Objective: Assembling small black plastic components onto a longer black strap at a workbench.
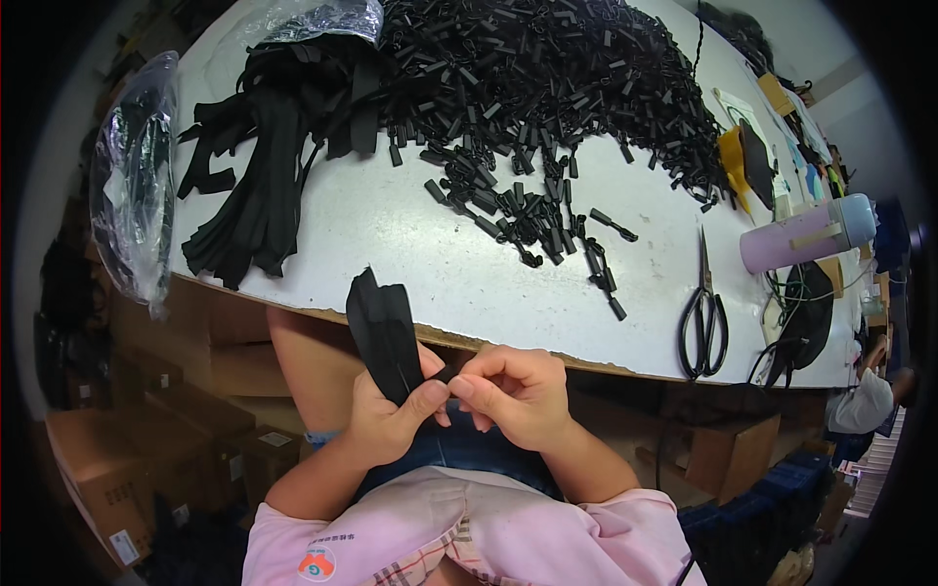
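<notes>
My left hand (391,415) is closed around a few flat black fabric strips (383,327) that look like zipper tape. Their upper ends stick up in front of the table edge, above my lap. Beside it, my right hand (518,396) pinches with thumb and forefinger at a small dark end (447,373) that comes out of the left hand's grip. The fingertips of both hands nearly meet there. Whether a slider or a pull sits between them is too small to tell.
Loose black zipper pulls (547,88) form a large pile on the white table (342,225), with a smaller cluster (537,215) nearer me. More black strips (259,186) lie at the left by a plastic bag (137,186). Scissors (703,317) and a lilac bottle (796,237) are at the right.
</notes>
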